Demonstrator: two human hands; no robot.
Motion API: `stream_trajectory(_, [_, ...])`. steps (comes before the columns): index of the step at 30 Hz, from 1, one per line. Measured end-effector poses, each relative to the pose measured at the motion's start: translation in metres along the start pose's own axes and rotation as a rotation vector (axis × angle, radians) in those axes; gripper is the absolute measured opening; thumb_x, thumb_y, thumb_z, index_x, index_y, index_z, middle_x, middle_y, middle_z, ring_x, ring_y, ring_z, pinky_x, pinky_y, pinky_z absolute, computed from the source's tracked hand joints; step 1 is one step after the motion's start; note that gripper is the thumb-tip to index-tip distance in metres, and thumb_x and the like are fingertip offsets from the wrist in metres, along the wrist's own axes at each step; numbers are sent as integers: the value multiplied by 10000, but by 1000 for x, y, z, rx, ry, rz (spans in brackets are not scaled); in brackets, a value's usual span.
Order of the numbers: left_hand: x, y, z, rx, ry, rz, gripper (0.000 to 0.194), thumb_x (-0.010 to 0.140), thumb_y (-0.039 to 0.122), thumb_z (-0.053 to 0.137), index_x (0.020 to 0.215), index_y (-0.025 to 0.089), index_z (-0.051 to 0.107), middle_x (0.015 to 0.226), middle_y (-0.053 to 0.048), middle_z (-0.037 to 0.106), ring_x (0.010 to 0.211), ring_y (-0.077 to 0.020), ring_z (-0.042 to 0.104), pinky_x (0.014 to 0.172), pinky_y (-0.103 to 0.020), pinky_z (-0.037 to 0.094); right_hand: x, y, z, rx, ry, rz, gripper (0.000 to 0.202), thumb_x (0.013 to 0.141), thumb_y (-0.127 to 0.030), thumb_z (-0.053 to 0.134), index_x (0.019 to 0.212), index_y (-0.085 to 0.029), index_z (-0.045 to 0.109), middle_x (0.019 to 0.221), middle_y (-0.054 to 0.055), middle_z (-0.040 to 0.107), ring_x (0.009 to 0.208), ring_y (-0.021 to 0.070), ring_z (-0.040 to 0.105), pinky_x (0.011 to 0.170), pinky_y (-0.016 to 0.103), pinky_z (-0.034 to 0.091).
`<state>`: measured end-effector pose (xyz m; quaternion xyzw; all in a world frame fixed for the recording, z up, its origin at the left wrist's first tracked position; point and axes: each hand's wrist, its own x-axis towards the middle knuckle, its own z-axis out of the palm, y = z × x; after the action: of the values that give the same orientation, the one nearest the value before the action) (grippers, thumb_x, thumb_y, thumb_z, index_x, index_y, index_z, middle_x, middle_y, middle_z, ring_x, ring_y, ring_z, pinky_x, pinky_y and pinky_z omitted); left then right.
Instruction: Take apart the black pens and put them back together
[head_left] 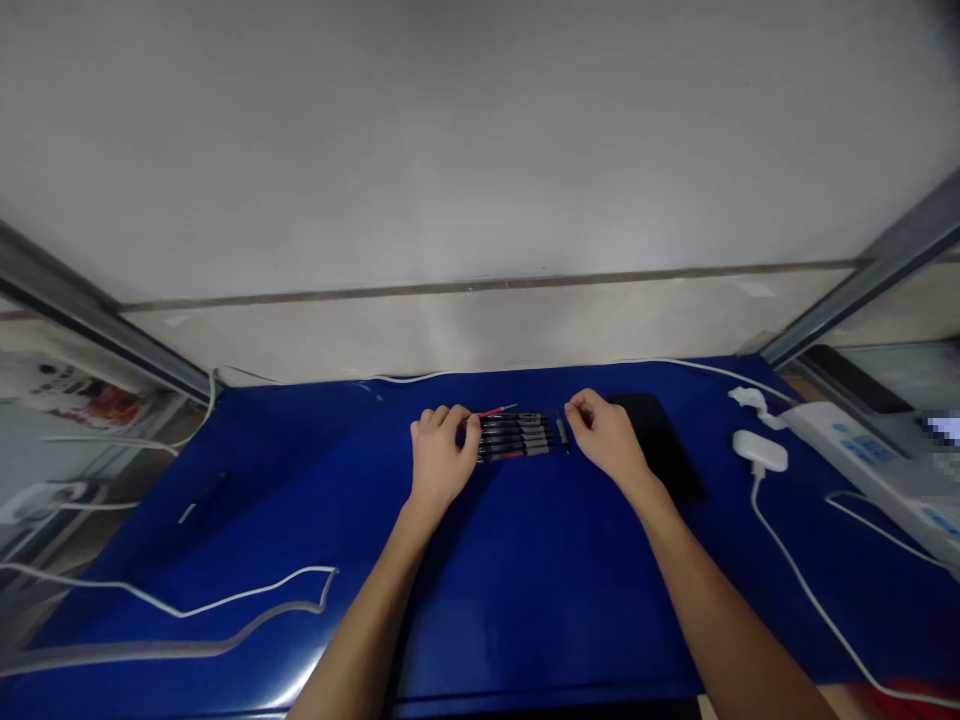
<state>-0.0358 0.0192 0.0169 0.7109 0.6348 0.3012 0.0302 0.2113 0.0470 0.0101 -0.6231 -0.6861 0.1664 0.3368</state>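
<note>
Several black pens with grey grips [517,436] lie side by side in a row on the blue tabletop [540,580]. My left hand [441,450] is at their left end, fingers bent, the thumb beside the pens. From its thumb and index finger a thin red pen refill [498,410] sticks out to the right, along the far side of the row. Just past the right end, my right hand [596,430] has thumb and index pinched together; whatever is between them is too small to make out. A short dark pen piece [562,433] lies crosswise between this hand and the row.
A dark phone-like slab [654,440] lies beyond my right wrist. Further right are a white charger [760,451] with its cable and a white power strip [870,470]. White cables [247,590] cross the left side, near a thin dark pen [201,500]. A wall stands behind.
</note>
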Motion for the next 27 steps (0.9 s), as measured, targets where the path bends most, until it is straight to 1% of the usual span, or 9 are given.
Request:
stream_trajectory(3, [-2, 2, 1, 1, -7, 35, 272, 974, 362, 424, 849, 217, 617, 822, -40, 622, 844, -216, 508, 760, -349, 319, -4, -12, 0, 138, -19, -13, 329, 954, -443, 456, 749, -211, 570, 578, -8, 554, 497, 146, 507, 521, 278, 362])
stream_trajectory(6, [-3, 6, 2, 13, -19, 81, 292, 971, 396, 427, 847, 215, 619, 829, -45, 616, 853, -218, 503, 765, -354, 320, -10, -27, 4, 370, -132, -15, 434, 985, -494, 383, 743, -202, 594, 602, -1, 556, 546, 142, 527, 549, 267, 396])
stream_trajectory(9, [-5, 10, 2, 14, -39, 132, 297, 965, 421, 438, 850, 215, 619, 825, -44, 607, 850, -217, 495, 771, -360, 321, -15, -37, 9, 500, -234, 9, 470, 989, -515, 366, 747, -195, 610, 600, 0, 558, 542, 136, 517, 546, 263, 402])
stream_trajectory(14, [-7, 13, 1, -12, -64, 161, 293, 954, 439, 465, 853, 212, 620, 850, -42, 610, 857, -213, 494, 775, -359, 322, -15, -38, 11, 495, -294, 6, 391, 939, -471, 507, 674, -195, 586, 579, -23, 530, 524, 121, 490, 526, 252, 381])
stream_trajectory(18, [-5, 9, 1, -44, -51, 119, 300, 987, 388, 403, 891, 218, 631, 863, -37, 615, 864, -207, 497, 783, -353, 325, -12, -31, 13, 562, -274, 38, 270, 898, -431, 573, 775, -199, 638, 663, -12, 597, 587, 135, 545, 562, 260, 427])
stream_trajectory(21, [-2, 5, 0, -59, -42, 71, 319, 997, 360, 380, 856, 211, 624, 826, -35, 612, 845, -201, 505, 767, -340, 327, -10, -28, 15, 611, -248, 48, 204, 867, -404, 622, 855, -204, 664, 779, 14, 666, 692, 154, 606, 651, 282, 470])
stream_trajectory(23, [-1, 3, -1, -61, -45, 59, 326, 996, 355, 381, 833, 208, 622, 803, -33, 609, 834, -198, 508, 755, -332, 324, -10, -27, 15, 619, -241, 51, 195, 856, -399, 640, 875, -207, 668, 808, 20, 680, 717, 159, 617, 671, 287, 474])
stream_trajectory(25, [0, 2, -1, -59, -49, 60, 326, 995, 351, 384, 828, 207, 625, 798, -31, 610, 829, -197, 507, 749, -328, 321, -10, -27, 14, 583, -241, 53, 217, 866, -416, 627, 838, -205, 667, 755, 12, 662, 670, 153, 595, 630, 279, 455])
stream_trajectory(27, [0, 2, 0, -61, -53, 65, 319, 994, 346, 390, 836, 207, 630, 800, -31, 613, 826, -196, 506, 744, -326, 318, -11, -28, 12, 520, -239, 54, 310, 896, -450, 579, 724, -198, 636, 638, -7, 596, 579, 137, 536, 563, 266, 410])
